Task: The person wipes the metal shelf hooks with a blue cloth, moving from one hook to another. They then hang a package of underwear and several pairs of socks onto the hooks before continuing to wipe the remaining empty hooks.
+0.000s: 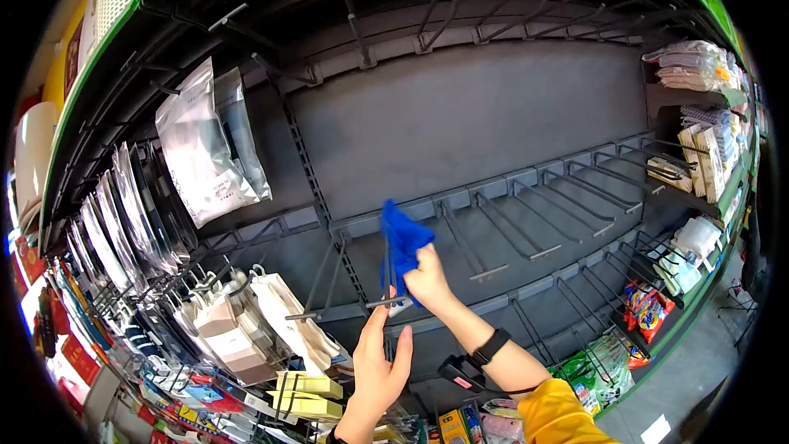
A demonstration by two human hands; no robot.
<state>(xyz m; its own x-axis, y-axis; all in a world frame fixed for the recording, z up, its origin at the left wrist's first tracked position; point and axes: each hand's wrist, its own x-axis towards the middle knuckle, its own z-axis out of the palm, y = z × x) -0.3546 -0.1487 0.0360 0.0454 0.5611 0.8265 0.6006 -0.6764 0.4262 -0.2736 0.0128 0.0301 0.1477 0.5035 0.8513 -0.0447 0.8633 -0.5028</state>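
A blue cloth point(403, 239) is bunched around a metal display hook in the middle of the shelf rack. My right hand point(427, 280) is closed on the cloth, with a black band on that wrist. Just to the left and lower, my left hand point(382, 362) has its thumb and fingers apart, the fingertips at the front end of the same hook point(386, 303). It holds nothing that I can see. Behind both hands runs the hook rail point(526, 184) across the dark back panel point(460, 124).
Packaged goods point(205, 148) hang at the upper left, with socks point(238, 329) below them. Bare hooks point(534, 251) stick out to the right of the cloth and overhead. Stacked packages point(699, 66) sit on the right shelves. Yellow boxes point(308, 395) are near my left hand.
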